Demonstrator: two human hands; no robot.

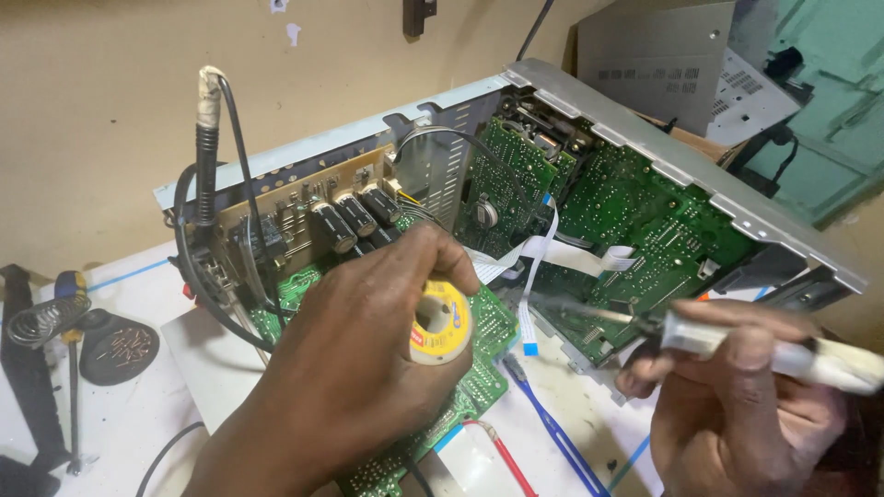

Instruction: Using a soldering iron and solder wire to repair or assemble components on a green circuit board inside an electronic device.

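My left hand [354, 359] grips a small yellow spool of solder wire [442, 320] over a green circuit board [483, 336] lying flat on the bench. My right hand [737, 405] holds a white-handled soldering iron [783, 354], its metal tip [575, 309] pointing left toward the green boards [635, 221] inside an opened metal device chassis [645, 120]. White flat ribbon cables [539, 267] hang between the boards. A brown board with black cylindrical capacitors [345, 221] stands at the chassis's left end.
A black cable [198, 267] loops up the left side of the chassis. A soldering iron stand with a coiled holder [46, 317] and a dark dish of small bits [120, 348] sit at the left. Blue and red probes [543, 423] lie on the white bench.
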